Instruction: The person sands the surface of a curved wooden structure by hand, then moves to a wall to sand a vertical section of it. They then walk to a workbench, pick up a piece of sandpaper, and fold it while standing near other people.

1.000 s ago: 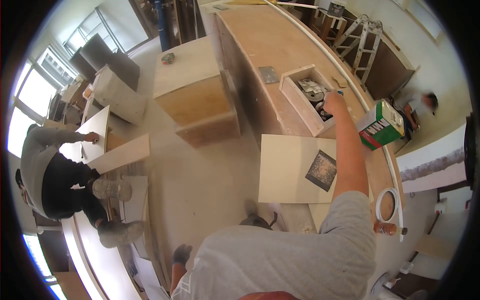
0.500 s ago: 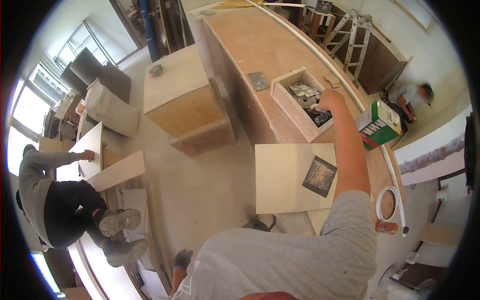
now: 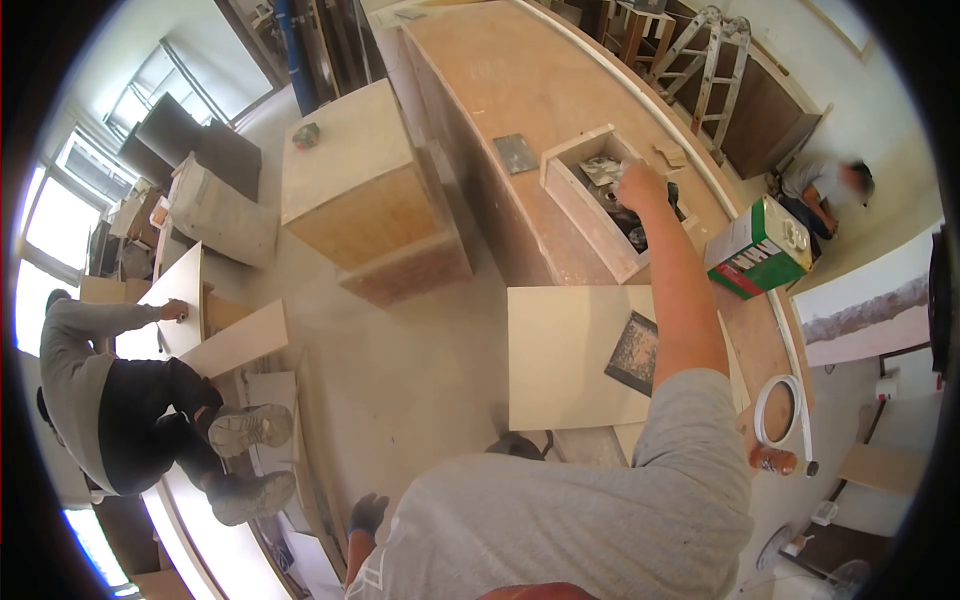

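My right hand (image 3: 641,188) is bare and reaches over an open wooden box (image 3: 572,190) on the long wooden counter. Its fingers are curled down toward loose items inside; what they pinch, if anything, is hidden. In the box lie a whitish, stained flat piece (image 3: 600,170) and dark bits, partly covered by the hand. My left hand (image 3: 368,514), in a dark glove, hangs low beside my body with fingers apart, holding nothing. Nearer me, a dark-framed square (image 3: 632,354) with a rough speckled face lies on a pale board (image 3: 560,350), partly behind my forearm.
A green and white can (image 3: 760,248), a tape roll (image 3: 762,410) and an orange bottle (image 3: 772,460) stand along the right edge of the counter (image 3: 500,70). A wooden cabinet block (image 3: 350,160) is at left. One person (image 3: 80,390) works left, another (image 3: 822,195) crouches far right.
My right hand has shifted slightly left and up over the box, and the arm has swung left across the speckled square. My left hand stays low.
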{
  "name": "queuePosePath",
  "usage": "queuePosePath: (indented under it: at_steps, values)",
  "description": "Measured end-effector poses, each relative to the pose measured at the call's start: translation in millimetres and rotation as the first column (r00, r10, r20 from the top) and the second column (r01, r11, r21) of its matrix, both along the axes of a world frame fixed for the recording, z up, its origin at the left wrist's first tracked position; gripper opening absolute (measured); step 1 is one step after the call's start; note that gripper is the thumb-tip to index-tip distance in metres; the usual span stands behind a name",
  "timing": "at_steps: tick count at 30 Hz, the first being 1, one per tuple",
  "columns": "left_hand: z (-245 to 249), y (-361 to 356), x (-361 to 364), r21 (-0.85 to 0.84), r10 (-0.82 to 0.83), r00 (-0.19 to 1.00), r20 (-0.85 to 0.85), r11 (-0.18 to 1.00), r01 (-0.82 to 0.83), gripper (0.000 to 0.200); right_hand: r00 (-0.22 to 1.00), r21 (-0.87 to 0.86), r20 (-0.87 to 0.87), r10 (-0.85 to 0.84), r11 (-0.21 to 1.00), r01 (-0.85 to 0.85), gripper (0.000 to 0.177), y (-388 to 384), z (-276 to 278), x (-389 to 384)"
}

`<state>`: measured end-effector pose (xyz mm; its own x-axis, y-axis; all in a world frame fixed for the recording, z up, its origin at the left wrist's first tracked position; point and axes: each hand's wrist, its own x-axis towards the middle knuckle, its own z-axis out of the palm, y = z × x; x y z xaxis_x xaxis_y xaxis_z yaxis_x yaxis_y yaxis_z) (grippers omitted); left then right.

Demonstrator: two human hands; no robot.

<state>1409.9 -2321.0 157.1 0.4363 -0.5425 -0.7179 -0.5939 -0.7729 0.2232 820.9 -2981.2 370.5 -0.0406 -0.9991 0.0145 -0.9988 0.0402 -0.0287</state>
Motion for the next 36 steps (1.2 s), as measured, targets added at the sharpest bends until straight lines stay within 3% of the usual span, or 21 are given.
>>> queuePosePath:
  at_steps: [4, 7, 9, 12, 13, 15, 17, 18, 20, 23, 26, 29, 31, 33, 36]
  values:
    - [-7, -1, 3, 0.071, -0.041, 0.998, -0.046, 0.996, 0.044, 0.067, 1.0, -0.036, 0.017, 0.01, 0.999, -0.01, 0.054, 24, 48, -5]
    - [-5, 4, 1, 0.058, -0.047, 0.998, -0.037, 0.997, 0.049, 0.066, 0.998, 0.295, -0.052, 0.04, 0.955, -0.022, 0.05, 56, 94, -8]
    - [-19, 4, 12, 0.137, -0.104, 0.993, -0.048, 0.984, 0.11, 0.066, 0.991, 0.17, -0.015, 0.132, 0.977, -0.128, 0.046, 58, 64, -31]
    - [-49, 17, 28, -0.021, -0.311, 0.95, -0.022, 0.95, 0.311, 0.065, 0.993, 0.076, 0.023, 0.117, 0.99, -0.118, 0.04, 36, 16, -48]
    - [-39, 14, 21, -0.005, -0.262, 0.965, -0.019, 0.965, 0.262, 0.065, 0.995, 0.065, 0.037, 0.089, 0.994, -0.091, 0.039, 32, 7, -49]
    - [-7, -22, -2, 0.016, -0.159, 0.987, -0.009, 0.987, 0.159, 0.064, 0.966, -0.088, 0.235, 0.104, 0.992, -0.085, 0.035, 38, 14, -35]
    - [-14, -29, -3, 0.053, -0.087, 0.995, -0.04, 0.995, 0.089, 0.063, 0.893, -0.211, 0.406, 0.193, 0.971, -0.114, 0.03, 43, 18, -28]
    - [-15, -32, -3, 0.069, -0.049, 0.997, -0.053, 0.996, 0.052, 0.063, 0.777, -0.201, 0.584, 0.236, 0.969, -0.143, 0.032, 38, 12, -29]
    - [-15, -30, -7, 0.009, -0.131, 0.991, -0.009, 0.991, 0.132, 0.063, 0.444, -0.201, 0.853, 0.274, 0.958, -0.203, 0.036, 30, 4, -34]
    - [-11, -27, -15, 0.02, -0.129, 0.992, -0.006, 0.991, 0.129, 0.063, 0.899, -0.125, 0.416, 0.136, 0.988, -0.092, 0.046, 34, 19, -49]
    - [-18, -19, -11, 0.103, -0.124, 0.991, -0.052, 0.986, 0.129, 0.064, 1.0, 0.363, 0.003, 0.01, 0.932, -0.01, 0.05, 61, 64, -30]
    - [-53, 10, 15, 0.118, -0.175, 0.98, -0.093, 0.975, 0.186, 0.063, 0.995, 0.46, -0.047, 0.093, 0.886, -0.061, 0.049, 47, 33, -38]
    - [-51, 7, 17, 0.104, -0.236, 0.968, -0.09, 0.964, 0.244, 0.062, 0.921, 0.235, 0.381, 0.086, 0.954, -0.187, 0.048, 42, 15, -50]
    - [-34, 1, 10, 0.1, -0.315, 0.947, -0.065, 0.942, 0.32, 0.06, 0.674, 0.071, 0.728, 0.127, 0.963, -0.259, 0.043, 32, -6, -62]
    - [-56, 7, 23, -0.052, -0.487, 0.873, 0.03, 0.871, 0.488, 0.059, 0.908, -0.143, 0.385, 0.164, 0.983, -0.117, 0.043, 43, -10, -61]
